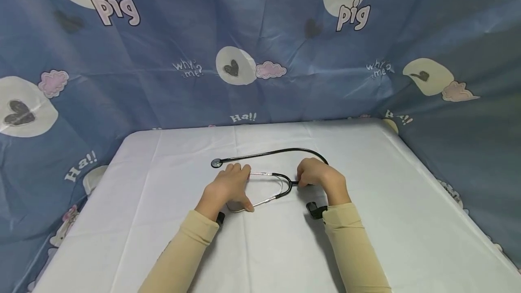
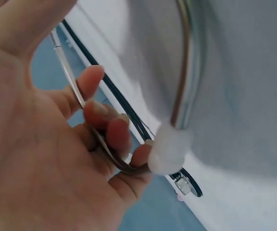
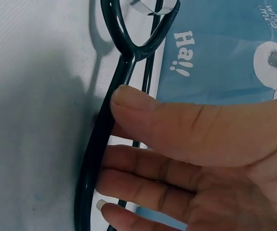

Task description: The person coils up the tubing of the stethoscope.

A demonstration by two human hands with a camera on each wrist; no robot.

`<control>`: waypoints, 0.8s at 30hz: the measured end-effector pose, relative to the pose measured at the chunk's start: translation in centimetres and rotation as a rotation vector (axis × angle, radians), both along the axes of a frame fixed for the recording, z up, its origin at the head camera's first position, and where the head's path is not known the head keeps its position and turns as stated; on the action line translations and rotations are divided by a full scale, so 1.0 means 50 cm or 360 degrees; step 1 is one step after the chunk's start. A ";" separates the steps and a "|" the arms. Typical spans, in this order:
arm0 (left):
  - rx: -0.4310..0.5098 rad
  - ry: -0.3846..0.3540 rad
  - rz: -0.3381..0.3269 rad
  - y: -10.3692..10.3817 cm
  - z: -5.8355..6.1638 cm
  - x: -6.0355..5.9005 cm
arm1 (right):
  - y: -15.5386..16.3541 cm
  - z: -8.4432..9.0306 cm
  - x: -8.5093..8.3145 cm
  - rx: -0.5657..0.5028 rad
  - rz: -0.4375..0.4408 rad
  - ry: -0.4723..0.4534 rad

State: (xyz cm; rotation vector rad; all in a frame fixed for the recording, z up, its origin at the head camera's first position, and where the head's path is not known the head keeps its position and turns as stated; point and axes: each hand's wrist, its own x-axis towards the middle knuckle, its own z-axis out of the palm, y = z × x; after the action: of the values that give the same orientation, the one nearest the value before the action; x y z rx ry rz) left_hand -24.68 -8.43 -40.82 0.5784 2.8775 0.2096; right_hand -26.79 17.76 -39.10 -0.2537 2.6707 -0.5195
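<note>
- Stethoscope point(image 1: 290, 186): mid-tabletop, toward the far edge of the tabletop point(image 1: 171, 162); its chest piece point(image 1: 216, 163) lies beyond the left hand point(image 1: 229, 187), closest to that edge.
- Left hand: grasping; fingers curl round the far metal ear tube point(image 2: 67, 70), just short of the white ear tips point(image 2: 166, 156). Thumb contact with the near ear tube point(image 1: 264, 201): cannot tell.
- Right hand point(image 1: 319, 174): grasping; thumb and fingers pinch the black rubber tube point(image 3: 94, 154) just below its fork point(image 3: 132, 52). The tube loops past this hand, back along the far side.
- Step in hand, judged: gripping the stethoscope at two places.
- Next move, judged: calls for both hands working together, keeping the loose chest piece from dragging.
</note>
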 end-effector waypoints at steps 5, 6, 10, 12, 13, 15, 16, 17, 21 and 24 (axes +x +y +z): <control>-0.0051 -0.0003 -0.0006 0.004 0.004 -0.003 | -0.001 -0.001 -0.002 0.0010 0.0028 -0.0001; -0.0060 0.0001 -0.0011 0.005 0.005 -0.004 | -0.001 -0.001 -0.002 0.0011 0.0030 -0.0002; -0.0123 0.0035 -0.0043 0.007 0.009 -0.006 | -0.001 0.001 -0.002 0.0017 0.0023 0.0006; -0.0162 0.0055 -0.0063 0.006 0.014 -0.006 | -0.002 0.003 -0.002 0.0024 0.0027 0.0011; -0.0179 0.0064 -0.0074 0.005 0.016 -0.006 | -0.003 0.004 -0.002 0.0028 0.0029 0.0012; -0.0209 0.0079 -0.0094 0.005 0.020 -0.006 | -0.003 0.005 -0.003 0.0033 0.0035 0.0010; -0.0220 0.0086 -0.0102 0.005 0.021 -0.006 | -0.003 0.005 -0.003 0.0036 0.0040 0.0008; -0.0233 0.0095 -0.0108 0.005 0.022 -0.006 | -0.003 0.004 -0.003 0.0038 0.0046 0.0004; -0.0249 0.0123 -0.0115 0.006 0.020 -0.009 | -0.003 0.002 -0.003 0.0036 0.0053 -0.0004; -0.0286 0.0132 -0.0113 0.007 0.015 -0.012 | -0.002 0.000 -0.002 0.0018 0.0052 -0.0015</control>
State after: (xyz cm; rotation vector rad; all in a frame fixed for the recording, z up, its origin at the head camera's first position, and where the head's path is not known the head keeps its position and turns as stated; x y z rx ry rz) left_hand -25.28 -8.08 -40.08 0.6677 2.9074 -0.0852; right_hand -26.88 17.64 -39.12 -0.2904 2.6552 -0.4937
